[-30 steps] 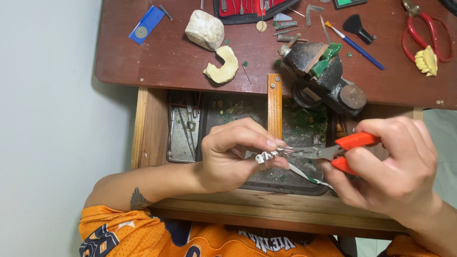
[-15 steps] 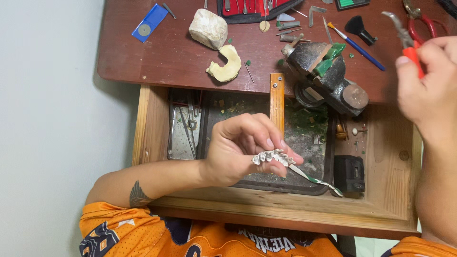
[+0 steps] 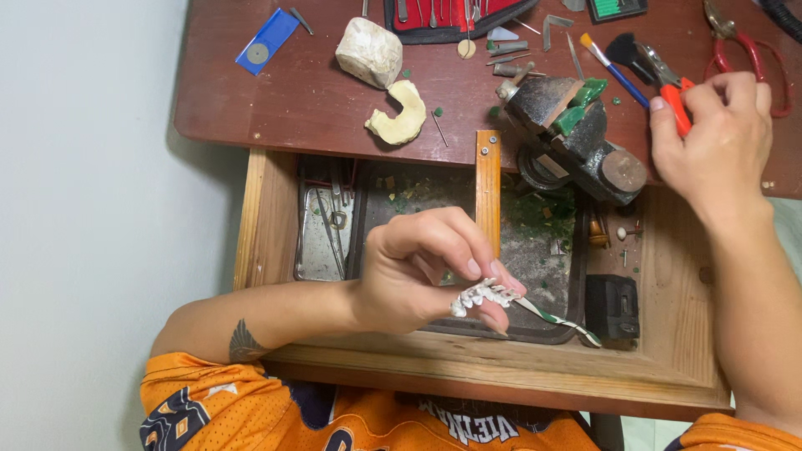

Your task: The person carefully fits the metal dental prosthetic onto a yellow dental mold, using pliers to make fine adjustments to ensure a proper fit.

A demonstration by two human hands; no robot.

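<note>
While the dark reddish-brown wooden tabletop (image 3: 276,108) fills the upper part of the view, an open pale wooden drawer (image 3: 660,334) juts out beneath it toward the person in the orange jersey (image 3: 251,413). Inside the drawer lies a dark shallow tray (image 3: 551,267) strewn with green crumbs, and to its left a grey metal tin (image 3: 322,242) holds thin metal tools. A narrow wooden peg (image 3: 488,188) reaches from the table edge over the tray, and a small black box (image 3: 612,305) sits in the drawer's right compartment, with a few tiny bits above it. On the tabletop a black iron bench vise (image 3: 576,138) grips a piece of green wax.

Over the tray, the left hand (image 3: 418,271) pinches a small silvery-white toothed casting (image 3: 483,294) between thumb and fingertips, closed firmly on it; a thin green-and-white rod (image 3: 560,319) trails from it toward the drawer's front edge. At the right table edge, the right hand (image 3: 710,138) is closed around orange-handled pliers (image 3: 668,79), their jaws pointing away. Just beside them lie a blue-handled brush (image 3: 614,71) and red-handled cutters (image 3: 752,54). Farther left rest a white plaster block (image 3: 369,52), a curved cream plaster arch (image 3: 401,117) and a flat blue card (image 3: 267,40).
</note>
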